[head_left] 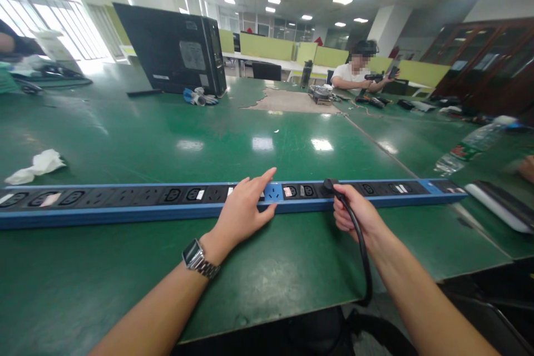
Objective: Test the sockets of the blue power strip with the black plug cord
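A long blue power strip (pixel 204 212) with black socket panels runs across the green table in front of me. My left hand (pixel 244 208) spans its middle beside a blue socket (pixel 273 193), thumb at the near side and fingers over the far side. To the right, my right hand (pixel 354 211) is closed around a black power plug (pixel 329 185), which is at a socket on the strip's top. How far the plug sits in the socket cannot be made out. Its black cable (pixel 362 256) curves down past my right wrist over the table edge.
A black computer case (pixel 179 50) stands at the back left, blue-and-white gloves (pixel 200 97) beside it. Crumpled tissue (pixel 37 167) lies left. A plastic bottle (pixel 471 147) lies right, near a black-and-white object (pixel 500 206). Another person (pixel 354 75) sits across the table.
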Demonstrator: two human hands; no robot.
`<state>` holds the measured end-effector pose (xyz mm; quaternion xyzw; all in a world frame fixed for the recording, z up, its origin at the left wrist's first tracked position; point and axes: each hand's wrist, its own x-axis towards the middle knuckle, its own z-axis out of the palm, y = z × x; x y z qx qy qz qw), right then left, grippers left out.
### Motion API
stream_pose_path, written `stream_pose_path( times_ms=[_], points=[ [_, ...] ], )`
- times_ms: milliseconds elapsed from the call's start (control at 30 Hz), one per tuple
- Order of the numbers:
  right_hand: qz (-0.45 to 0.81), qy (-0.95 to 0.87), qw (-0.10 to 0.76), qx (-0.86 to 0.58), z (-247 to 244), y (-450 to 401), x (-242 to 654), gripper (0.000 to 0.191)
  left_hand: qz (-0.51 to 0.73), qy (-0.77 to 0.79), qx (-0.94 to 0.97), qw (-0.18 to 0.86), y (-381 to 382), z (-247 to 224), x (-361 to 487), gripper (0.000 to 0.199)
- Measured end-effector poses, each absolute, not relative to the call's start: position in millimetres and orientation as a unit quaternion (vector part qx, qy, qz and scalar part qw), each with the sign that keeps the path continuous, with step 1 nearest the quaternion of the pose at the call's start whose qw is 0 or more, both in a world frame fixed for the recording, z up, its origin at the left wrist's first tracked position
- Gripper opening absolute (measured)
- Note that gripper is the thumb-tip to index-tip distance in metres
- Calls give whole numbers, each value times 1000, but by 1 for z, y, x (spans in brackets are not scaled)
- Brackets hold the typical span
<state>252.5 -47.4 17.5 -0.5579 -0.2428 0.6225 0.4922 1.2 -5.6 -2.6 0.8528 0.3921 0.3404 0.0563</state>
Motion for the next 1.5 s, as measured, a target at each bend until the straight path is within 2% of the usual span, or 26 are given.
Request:
stream_pose_path(
  times_ms=[167,333,567,800,867,1033,1100,1233,1500],
  points=[
    [665,-234,488,-516,16,-50,256,50,341,387,856,38,-5,-4,2,70],
    [599,-247,517,-560,15,-37,253,48,341,387,856,36,-5,-5,3,69],
    [688,-190,469,-520,21,-45,247,51,340,385,857,34,-4,-6,2,69],
    [647,-214,475,-556,14,-45,250,43,344,385,856,30,-5,-5,3,66],
    [637,-220,490,-554,22,-48,254,40,343,386,856,30,-5,-5,2,66],
    [566,-246,601,-508,56,-61,298,35,343,383,857,33,-5,-6,1,67],
    [534,-245,585,-559,59,-64,329,32,345,384,856,34,-5,-6,2,67],
    [507,-242,491,-666,44,-65,384,32,341,388,855,38,-5,-5,2,65],
    [509,-251,405,-717,32,-60,418,41,341,386,857,31,-5,-5,2,64]
  ],
)
